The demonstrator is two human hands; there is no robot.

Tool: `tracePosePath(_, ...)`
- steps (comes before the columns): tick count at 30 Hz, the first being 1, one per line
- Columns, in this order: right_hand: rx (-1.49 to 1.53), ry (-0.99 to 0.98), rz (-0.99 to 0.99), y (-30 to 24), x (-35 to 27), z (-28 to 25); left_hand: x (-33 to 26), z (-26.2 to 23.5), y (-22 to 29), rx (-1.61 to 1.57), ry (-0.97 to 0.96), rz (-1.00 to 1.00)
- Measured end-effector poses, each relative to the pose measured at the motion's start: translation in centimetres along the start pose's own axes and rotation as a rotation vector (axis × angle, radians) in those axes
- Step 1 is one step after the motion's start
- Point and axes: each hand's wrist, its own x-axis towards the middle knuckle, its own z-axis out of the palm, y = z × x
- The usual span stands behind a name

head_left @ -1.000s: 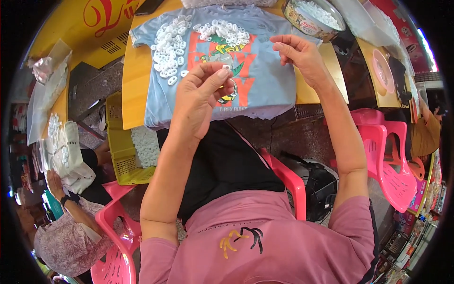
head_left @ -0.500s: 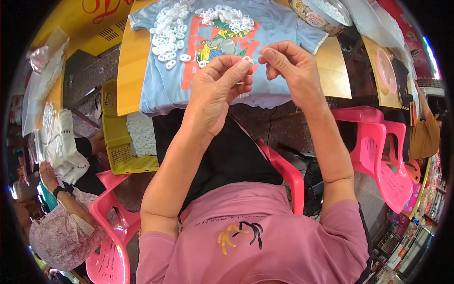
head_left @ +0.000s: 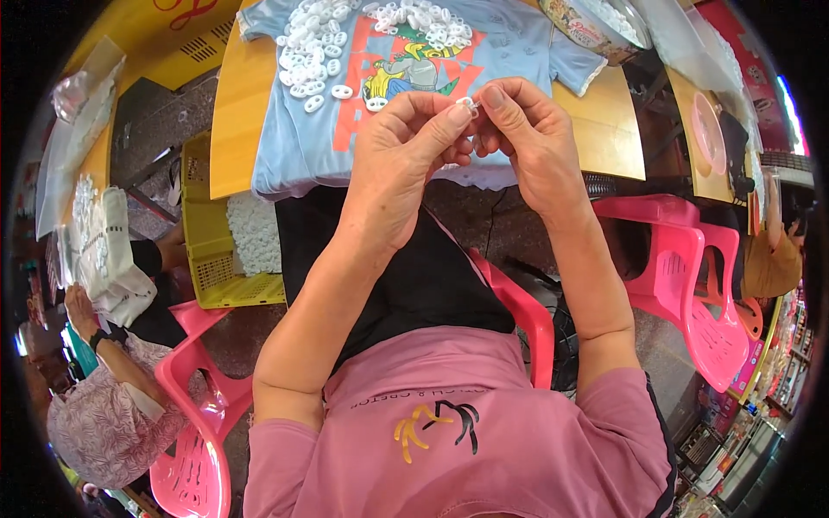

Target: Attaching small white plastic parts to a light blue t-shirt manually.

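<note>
One wooden surface: bare strip, edge right of right grip. One blue shirt, room left of left grip. Two white heaps beyond. Left grip pinching one white link; cannot tell right's hold beside it.

From my end the feed's pretty bright, with mostly soft light on the worktop. The white pieces look close to washed out tbh, and there's a glaring strip at the right rim. Fisheye bends the edges badly and the corners go black. The little piece between the fingers is kinda mushy.
</note>
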Motion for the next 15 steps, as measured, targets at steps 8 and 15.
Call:
tracePosePath(8, 0.062, 0.027, -0.008, -0.01, -0.1, 0.15, -0.14, 0.3, 0.11, -0.009, 0.015, 0.014)
tracePosePath(15, -0.008, 0.046, -0.062, -0.14, -0.21, 0.53, -0.06, 0.4, -0.13, 0.004, 0.027, 0.041)
